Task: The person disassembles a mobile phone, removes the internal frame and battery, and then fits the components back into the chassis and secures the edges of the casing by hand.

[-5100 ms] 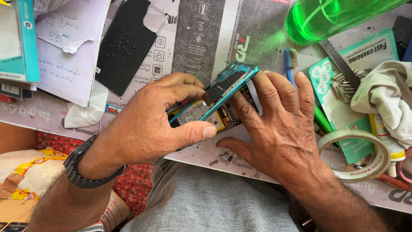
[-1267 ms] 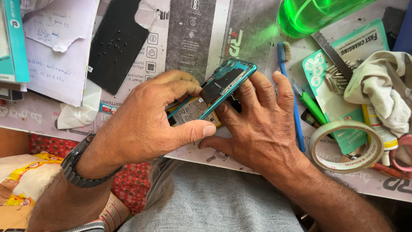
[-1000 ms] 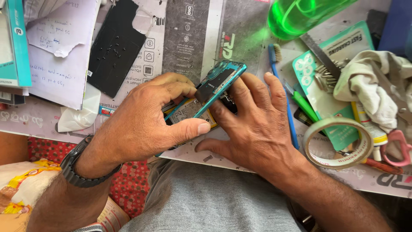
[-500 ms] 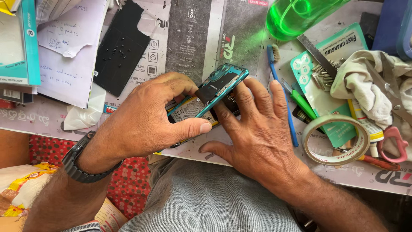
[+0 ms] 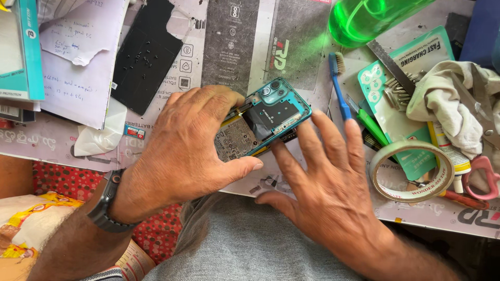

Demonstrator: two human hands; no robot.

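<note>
At frame centre, left hand (image 5: 182,148) grips an opened teal smartphone (image 5: 263,122) (back cover already off, circuitry exposed); right hand (image 5: 325,190) lies spread, empty, fingertips touching its lower edge.

A teal blister-card package (image 5: 403,99) lies at right under the tape roll, a teal-edged box (image 5: 21,49) stands far left, and a small red-blue label (image 5: 134,131) lies beside the tissue
</note>
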